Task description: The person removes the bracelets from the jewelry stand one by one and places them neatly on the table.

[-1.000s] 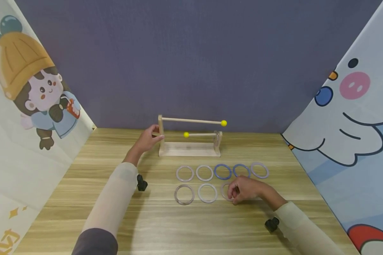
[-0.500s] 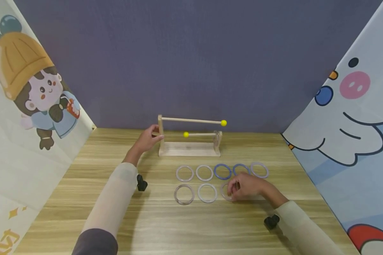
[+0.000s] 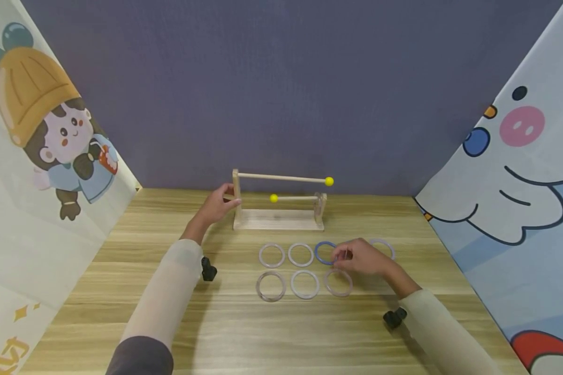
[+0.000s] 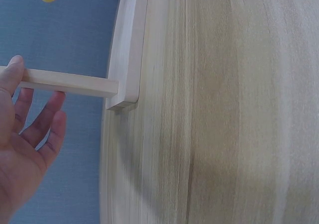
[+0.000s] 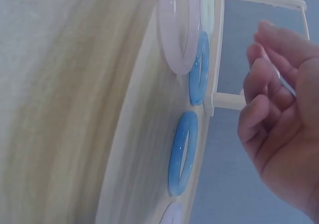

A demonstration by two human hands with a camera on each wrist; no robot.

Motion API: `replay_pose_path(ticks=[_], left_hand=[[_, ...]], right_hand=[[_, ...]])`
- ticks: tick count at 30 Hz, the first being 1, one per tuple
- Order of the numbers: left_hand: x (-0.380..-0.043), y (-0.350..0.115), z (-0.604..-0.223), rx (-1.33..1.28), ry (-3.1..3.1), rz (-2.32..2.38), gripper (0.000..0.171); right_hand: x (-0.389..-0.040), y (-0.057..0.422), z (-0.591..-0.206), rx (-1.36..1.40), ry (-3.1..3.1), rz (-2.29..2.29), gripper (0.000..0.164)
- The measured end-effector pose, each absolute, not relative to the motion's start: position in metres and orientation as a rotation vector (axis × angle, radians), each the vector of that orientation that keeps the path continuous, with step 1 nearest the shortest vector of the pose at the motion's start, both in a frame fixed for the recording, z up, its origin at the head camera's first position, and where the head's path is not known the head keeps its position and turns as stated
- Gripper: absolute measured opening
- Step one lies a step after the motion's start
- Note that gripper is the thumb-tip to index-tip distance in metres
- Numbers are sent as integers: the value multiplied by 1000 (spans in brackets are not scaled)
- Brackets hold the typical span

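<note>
My left hand pinches the left upright of a wooden stand, thumb on one side and fingers on the other in the left wrist view. Two dowels with yellow ball ends cross the stand. My right hand hovers over the back row of bangles, fingers loosely curled and nothing between them. It covers part of one blue bangle and hides another in the head view. The right wrist view shows both: the nearer-to-stand blue bangle and the second blue bangle lie flat, apart from the hand.
The front row holds a brownish bangle, a white bangle and a pinkish bangle. Behind lie two pale bangles, one a pale pink bangle, plus a lilac bangle at right. A dark wall stands behind the table.
My right hand has moved back from the pinkish bangle at the front right to above the blue bangles. That pinkish bangle stays on the table. My left hand has not moved.
</note>
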State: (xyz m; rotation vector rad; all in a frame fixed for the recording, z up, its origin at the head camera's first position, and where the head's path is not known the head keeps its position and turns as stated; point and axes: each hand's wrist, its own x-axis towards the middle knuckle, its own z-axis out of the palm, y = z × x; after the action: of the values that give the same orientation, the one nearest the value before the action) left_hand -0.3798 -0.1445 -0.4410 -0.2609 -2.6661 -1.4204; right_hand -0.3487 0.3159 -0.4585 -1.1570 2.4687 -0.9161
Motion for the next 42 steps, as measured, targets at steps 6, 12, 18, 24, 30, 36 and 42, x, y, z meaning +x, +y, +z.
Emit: replay_pose_path(ticks=[6, 12, 18, 24, 30, 36, 42], left_hand=[[-379, -145, -441, -261, -2681, -1418, 47], [-378, -144, -439, -264, -2678, -1433, 48], [-378, -144, -439, -264, -2675, -1439, 46], [-380, -144, -440, -263, -2669, -1446, 46], [-381, -144, -442, -262, -2663, -1448, 46], [-380, -144, -441, -264, -2667, -1439, 45], [-380, -144, -441, -255, -2683, -1438, 48]], right_hand=[[-355, 309, -457, -1081, 2612, -916, 15], [-362, 301, -457, -976, 2719, -986, 21], [-371, 289, -456, -889, 2820, -1064, 29], [-379, 278, -452, -742, 2875, -1197, 29], [-386, 268, -452, -627, 2881, -1338, 29], [-392, 259, -454, -522, 2878, -1443, 28], [-396, 250, -455, -468, 2883, -1516, 25]])
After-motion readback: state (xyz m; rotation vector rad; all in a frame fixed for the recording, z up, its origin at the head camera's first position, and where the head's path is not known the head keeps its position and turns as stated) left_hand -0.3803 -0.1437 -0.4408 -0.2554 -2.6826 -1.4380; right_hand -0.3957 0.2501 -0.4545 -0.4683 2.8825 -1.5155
